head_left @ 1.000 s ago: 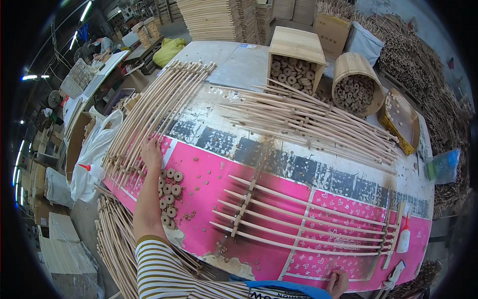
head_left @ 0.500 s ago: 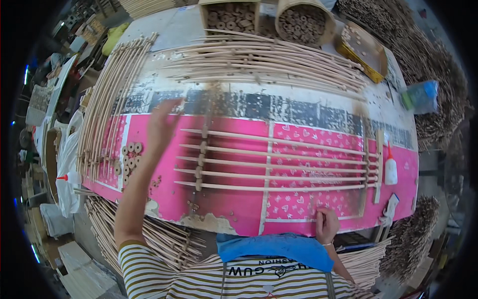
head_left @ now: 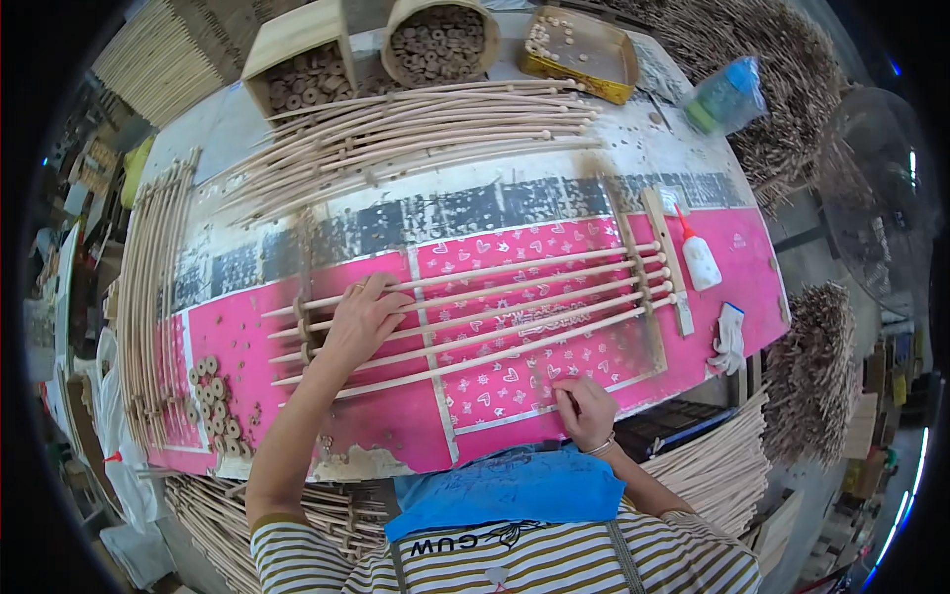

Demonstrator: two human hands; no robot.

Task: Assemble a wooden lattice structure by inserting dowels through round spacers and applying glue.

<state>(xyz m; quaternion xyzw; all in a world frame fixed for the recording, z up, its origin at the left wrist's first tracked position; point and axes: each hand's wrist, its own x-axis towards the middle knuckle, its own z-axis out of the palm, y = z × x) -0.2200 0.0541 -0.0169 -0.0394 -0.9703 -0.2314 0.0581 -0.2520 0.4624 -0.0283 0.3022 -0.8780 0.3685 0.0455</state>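
- Reaching across the rods with the left hand, fingers slightly apart; cannot tell if gripping.
- Holding the right hand loosely curled, fingers together, around nothing visible, by the worktop's front edge.
- Laid along the front half over strips, perhaps for even spacing.
- Ending near a batten, probably for alignment.
- Within reach: bottle toward right edge, discs toward left front corner.

Left hand, at nine o'clock: fingers parted and bent; left forearm running toward seven. Right hand, between four and five: fingers curled, right forearm toward four.
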